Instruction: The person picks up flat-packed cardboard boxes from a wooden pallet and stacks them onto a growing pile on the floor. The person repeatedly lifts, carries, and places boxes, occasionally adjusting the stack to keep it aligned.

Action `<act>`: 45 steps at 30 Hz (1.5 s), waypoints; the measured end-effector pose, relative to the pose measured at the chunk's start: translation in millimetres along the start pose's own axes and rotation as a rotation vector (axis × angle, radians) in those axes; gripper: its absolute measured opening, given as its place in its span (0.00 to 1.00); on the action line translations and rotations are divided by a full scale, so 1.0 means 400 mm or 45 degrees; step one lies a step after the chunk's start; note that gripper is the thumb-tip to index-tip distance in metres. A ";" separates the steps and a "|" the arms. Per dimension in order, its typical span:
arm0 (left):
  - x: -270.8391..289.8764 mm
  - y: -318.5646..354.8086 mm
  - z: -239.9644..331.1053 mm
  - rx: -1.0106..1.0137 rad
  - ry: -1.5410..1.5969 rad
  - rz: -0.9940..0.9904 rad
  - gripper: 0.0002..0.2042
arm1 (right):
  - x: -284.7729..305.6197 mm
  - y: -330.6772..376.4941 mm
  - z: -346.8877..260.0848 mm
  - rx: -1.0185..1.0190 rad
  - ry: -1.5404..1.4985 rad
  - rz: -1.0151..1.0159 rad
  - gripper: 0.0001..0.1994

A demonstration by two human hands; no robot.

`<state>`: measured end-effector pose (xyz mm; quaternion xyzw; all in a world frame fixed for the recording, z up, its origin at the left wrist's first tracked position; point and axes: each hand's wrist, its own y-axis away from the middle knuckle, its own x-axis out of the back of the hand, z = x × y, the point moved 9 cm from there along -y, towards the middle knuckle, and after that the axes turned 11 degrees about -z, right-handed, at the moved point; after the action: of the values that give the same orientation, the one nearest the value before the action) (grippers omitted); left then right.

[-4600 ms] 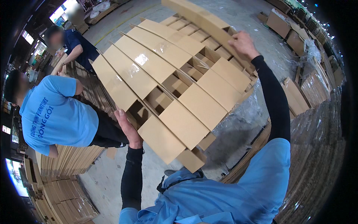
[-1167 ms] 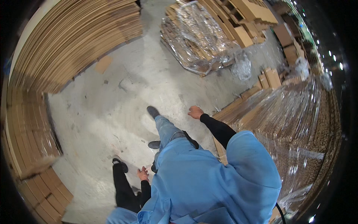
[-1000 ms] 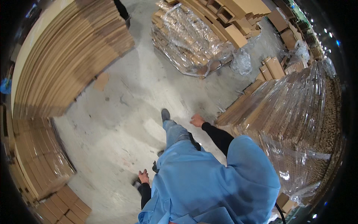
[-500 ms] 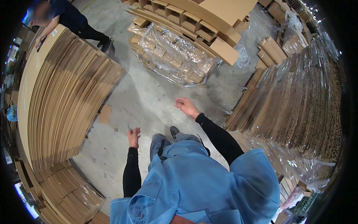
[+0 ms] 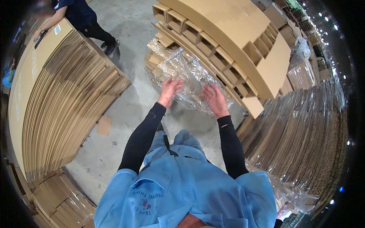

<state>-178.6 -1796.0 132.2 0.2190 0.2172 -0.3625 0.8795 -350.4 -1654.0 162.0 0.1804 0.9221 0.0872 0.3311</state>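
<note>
We've got both hands out over the clear plastic wrap (image 5: 190,81), which lies on the floor just beyond our fingertips, long axis running far-left to near-right. Left hand (image 5: 170,88) and right hand (image 5: 215,99) both spread open, gripping nothing, about equally near. One wrap bundle, one cardboard pallet (image 5: 232,41) behind it.

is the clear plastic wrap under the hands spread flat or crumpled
Crumpled. The clear plastic wrap lies bunched in shiny folds over the low cardboard stack, with the left hand and right hand reaching over it, fingers open.
</note>
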 end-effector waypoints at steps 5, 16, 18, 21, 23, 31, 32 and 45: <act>-0.054 -0.187 0.060 0.027 0.206 0.225 0.20 | 0.023 -0.111 -0.028 0.067 -0.376 0.184 0.21; -0.046 -0.452 0.000 -0.094 0.191 0.550 0.27 | -0.006 -0.153 -0.107 0.122 -0.901 0.321 0.19; -0.124 -0.401 0.063 -0.125 0.224 0.513 0.20 | 0.055 -0.149 -0.091 0.159 -0.635 0.249 0.18; -0.080 -0.413 0.076 -0.375 -0.051 0.546 0.16 | 0.089 -0.165 -0.034 0.079 -0.503 0.199 0.17; -0.047 -0.423 0.057 -0.502 -0.113 0.547 0.14 | 0.119 -0.172 0.019 -0.123 -0.873 0.198 0.21; -0.050 -0.430 0.023 -0.255 -0.180 0.614 0.14 | 0.149 -0.193 0.052 -0.194 -0.845 0.233 0.19; -0.054 -0.425 0.014 -0.225 -0.195 0.640 0.14 | 0.131 -0.186 0.050 -0.198 -0.842 0.230 0.17; -0.095 -0.358 0.068 0.140 -0.661 0.898 0.34 | 0.141 -0.204 0.029 -0.103 -1.084 0.352 0.17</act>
<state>-302.0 -1882.1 142.3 0.2279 -0.1188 -0.0943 0.9618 -405.8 -1706.5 97.3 0.3087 0.6666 0.0848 0.6731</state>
